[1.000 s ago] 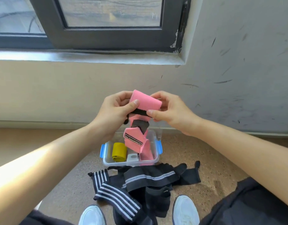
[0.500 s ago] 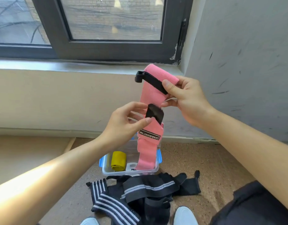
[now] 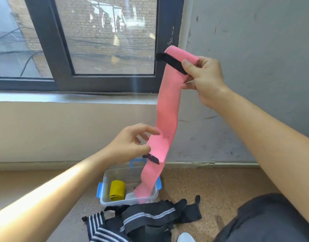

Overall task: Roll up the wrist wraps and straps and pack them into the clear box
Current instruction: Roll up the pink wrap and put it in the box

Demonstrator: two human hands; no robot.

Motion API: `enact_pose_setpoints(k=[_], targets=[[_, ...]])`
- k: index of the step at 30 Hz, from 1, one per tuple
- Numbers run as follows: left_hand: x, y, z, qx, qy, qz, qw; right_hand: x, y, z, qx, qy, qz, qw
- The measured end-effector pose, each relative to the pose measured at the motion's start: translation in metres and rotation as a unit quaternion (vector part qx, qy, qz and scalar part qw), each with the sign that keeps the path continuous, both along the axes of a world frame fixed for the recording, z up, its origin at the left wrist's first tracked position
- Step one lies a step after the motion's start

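My right hand (image 3: 205, 79) is raised high and grips the top end of a long pink wrist wrap (image 3: 168, 109), thumb on its black loop (image 3: 171, 62). The wrap hangs unrolled, its lower end dipping into the clear box (image 3: 105, 187) on the floor. My left hand (image 3: 131, 144) is beside the wrap's lower half, fingers loosely spread, fingertips touching its edge near a black velcro patch (image 3: 151, 158). A rolled yellow wrap (image 3: 117, 190) lies in the box. Black wraps with white stripes (image 3: 146, 219) lie in a loose pile in front of the box.
The box has blue latches and stands on a speckled floor near the wall under a dark-framed window (image 3: 66, 74). A small white object (image 3: 130, 196) sits in the box. My white shoe (image 3: 185, 238) and black trouser leg (image 3: 263, 222) are at the bottom.
My right hand has lifted the pink wrap's top end higher and to the right, so the wrap hangs full length. My left hand's pinch near the black patch has loosened to spread fingers.
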State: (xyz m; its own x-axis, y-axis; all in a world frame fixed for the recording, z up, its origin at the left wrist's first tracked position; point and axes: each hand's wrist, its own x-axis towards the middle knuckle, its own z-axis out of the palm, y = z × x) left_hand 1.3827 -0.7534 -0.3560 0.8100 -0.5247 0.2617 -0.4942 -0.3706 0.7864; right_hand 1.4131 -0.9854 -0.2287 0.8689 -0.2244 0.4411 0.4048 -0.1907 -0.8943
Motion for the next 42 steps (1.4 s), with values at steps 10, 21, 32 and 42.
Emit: enact_pose_setpoints(k=[10, 21, 32, 42], targets=[[-0.016, -0.033, 0.08, -0.271, -0.03, 0.109, 0.956, -0.066, -0.024, 0.025, -0.162, 0.034, 0.088, 0.982], [-0.032, -0.058, 0.096, -0.196, -0.076, 0.027, 0.977, -0.083, -0.046, -0.007, -0.159, 0.146, 0.231, 0.949], [0.022, -0.058, 0.042, -0.198, -0.013, 0.141, 0.97, -0.031, -0.026, -0.07, -0.078, 0.128, 0.203, 0.968], [0.03, -0.056, 0.023, -0.174, 0.164, 0.079, 0.968, -0.001, -0.03, -0.107, -0.081, 0.151, 0.19, 0.967]])
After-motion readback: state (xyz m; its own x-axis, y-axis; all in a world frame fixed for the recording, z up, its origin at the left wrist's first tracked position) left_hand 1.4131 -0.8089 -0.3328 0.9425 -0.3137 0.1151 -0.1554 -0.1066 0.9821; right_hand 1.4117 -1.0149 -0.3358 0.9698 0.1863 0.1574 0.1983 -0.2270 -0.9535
